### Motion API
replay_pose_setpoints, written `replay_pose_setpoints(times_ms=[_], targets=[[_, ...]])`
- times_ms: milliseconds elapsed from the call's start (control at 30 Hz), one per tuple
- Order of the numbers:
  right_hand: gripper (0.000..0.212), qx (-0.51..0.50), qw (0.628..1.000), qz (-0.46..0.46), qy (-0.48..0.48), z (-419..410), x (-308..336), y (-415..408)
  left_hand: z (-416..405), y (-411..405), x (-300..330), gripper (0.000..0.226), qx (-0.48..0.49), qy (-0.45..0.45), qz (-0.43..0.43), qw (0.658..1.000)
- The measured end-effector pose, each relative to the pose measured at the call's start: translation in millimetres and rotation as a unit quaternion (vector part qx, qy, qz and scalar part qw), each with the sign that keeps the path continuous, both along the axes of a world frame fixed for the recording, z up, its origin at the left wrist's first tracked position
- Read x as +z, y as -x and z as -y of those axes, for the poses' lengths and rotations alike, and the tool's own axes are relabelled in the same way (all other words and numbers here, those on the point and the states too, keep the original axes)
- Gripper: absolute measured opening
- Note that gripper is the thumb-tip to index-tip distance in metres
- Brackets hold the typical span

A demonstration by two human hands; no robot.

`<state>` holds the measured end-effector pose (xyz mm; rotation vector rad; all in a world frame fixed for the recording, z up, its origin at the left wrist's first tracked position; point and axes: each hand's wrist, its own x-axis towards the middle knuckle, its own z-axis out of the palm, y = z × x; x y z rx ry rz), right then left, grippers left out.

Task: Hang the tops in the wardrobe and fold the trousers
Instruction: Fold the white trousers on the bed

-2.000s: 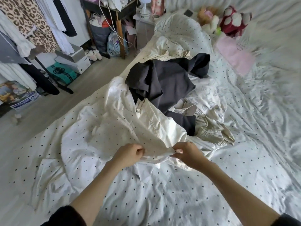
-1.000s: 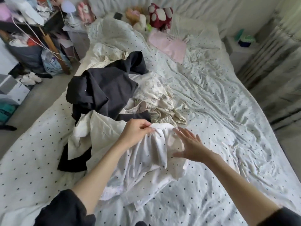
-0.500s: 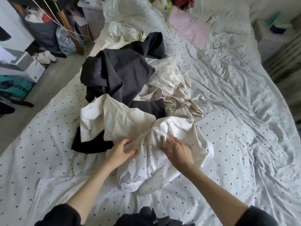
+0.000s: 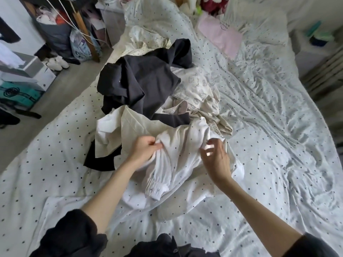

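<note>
Currently sorting: on the white black-dotted bedsheet (image 4: pixel 269 145), a white dotted garment with a gathered elastic cuff (image 4: pixel 178 164) lies just in front of the black clothing heap (image 4: pixel 141 84), left hand (image 4: pixel 144 151) pinching its fabric, right hand (image 4: pixel 216 160) hovering spread; next, probably identify top or trousers.

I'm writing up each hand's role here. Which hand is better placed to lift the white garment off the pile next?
Probably the left hand: its fingers already pinch a fold of the white garment. The right hand hovers over the cloth with fingers spread, gripping nothing.
</note>
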<state>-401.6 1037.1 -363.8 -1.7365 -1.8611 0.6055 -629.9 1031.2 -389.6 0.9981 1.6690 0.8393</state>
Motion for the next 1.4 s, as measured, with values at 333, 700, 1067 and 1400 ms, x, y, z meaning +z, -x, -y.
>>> replay_pose_setpoints(times_ms=[333,700,1067,1400], targets=[[0.058,0.230,0.959,0.133,0.099,8,-6,34,-29,6,18,0.023,-0.041,-0.102,-0.193,0.975],[0.048,0.232,0.937,0.257,0.038,6,-20,64,64,59,-46,0.046,0.152,0.070,-0.177,0.970],[0.072,0.248,0.924,0.279,0.086,58,-51,103,47,79,-41,0.050,0.125,0.116,0.023,0.985],[0.025,0.132,0.970,0.202,-0.007,61,-50,89,50,73,5,0.012,0.176,0.026,0.041,0.983]])
